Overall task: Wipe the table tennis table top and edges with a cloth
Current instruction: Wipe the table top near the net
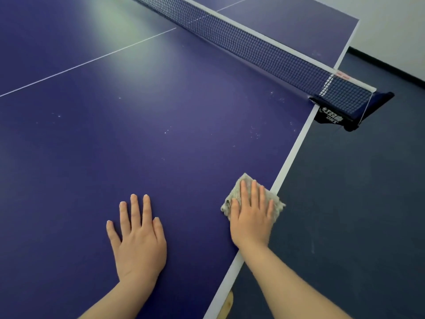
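Reading this as indoor sports/rec room, table tennis setup. Blue table tennis table (161, 134) fills most of frame, white centre line running from left edge toward upper middle, white edge band along right side. Dark net (264, 49) with white top tape crosses upper frame, clamp post (345, 111) at right edge with printed logo. Dark blue-grey floor (356, 203) lower right, plain pale wall (391, 24) with dark skirting upper right.

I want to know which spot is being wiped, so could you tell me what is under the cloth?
The cloth lies over the table's white side edge, one corner past it. The right hand presses it flat, so the surface directly beneath is hidden.
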{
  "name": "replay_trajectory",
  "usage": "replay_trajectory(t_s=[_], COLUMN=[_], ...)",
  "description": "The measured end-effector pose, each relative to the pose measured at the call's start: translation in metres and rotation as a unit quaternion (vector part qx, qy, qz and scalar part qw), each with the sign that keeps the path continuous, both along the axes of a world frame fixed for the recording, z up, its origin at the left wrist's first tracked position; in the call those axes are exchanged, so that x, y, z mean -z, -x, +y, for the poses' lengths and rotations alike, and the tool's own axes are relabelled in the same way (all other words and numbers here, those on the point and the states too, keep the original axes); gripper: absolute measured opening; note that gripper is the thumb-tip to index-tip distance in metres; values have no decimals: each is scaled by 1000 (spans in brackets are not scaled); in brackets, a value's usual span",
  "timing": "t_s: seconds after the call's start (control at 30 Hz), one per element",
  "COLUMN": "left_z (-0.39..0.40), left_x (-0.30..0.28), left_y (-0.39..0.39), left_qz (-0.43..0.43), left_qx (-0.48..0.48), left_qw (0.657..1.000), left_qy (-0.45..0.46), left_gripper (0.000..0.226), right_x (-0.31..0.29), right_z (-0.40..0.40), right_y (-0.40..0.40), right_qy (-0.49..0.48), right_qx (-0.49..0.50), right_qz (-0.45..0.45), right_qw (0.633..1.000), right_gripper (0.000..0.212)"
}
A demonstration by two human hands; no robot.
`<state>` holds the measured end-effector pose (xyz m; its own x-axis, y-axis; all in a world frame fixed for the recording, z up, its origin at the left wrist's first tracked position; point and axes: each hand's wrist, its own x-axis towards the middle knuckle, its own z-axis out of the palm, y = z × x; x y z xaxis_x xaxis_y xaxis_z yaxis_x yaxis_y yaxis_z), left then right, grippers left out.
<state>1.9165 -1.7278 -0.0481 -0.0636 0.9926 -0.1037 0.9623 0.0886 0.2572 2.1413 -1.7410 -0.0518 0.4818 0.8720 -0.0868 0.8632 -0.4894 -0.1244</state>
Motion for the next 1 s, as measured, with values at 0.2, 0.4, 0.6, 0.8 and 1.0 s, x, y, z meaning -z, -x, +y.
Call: replay_trajectory(t_s=[0.2,0.4,0.6,0.8,1.0], left_z=[1,-1,33,48,48], left_x=[-1,2,-10,-9,-9], left_y=[0,3,-53,-86,-89], left_qz=[4,48,-5,-9,-6], left_qx=[-1,57,33,-49,-65], left_qw=[1000,997,999,998,997], left_qy=[1,11,34,40,48], left_gripper=[62,56,59,57,57], right_x=[1,-8,4,-2,-3], right_z=[-22,42,-17,20,58], right_y=[70,3,-2,-2,-87], right_qy=[-34,29,-35,-11,30], right_qx=[-154,-221,-1,-260,-67], right_qz=[16,35,14,29,17], right_qw=[987,974,999,965,997], right_gripper=[57,69,63,56,66])
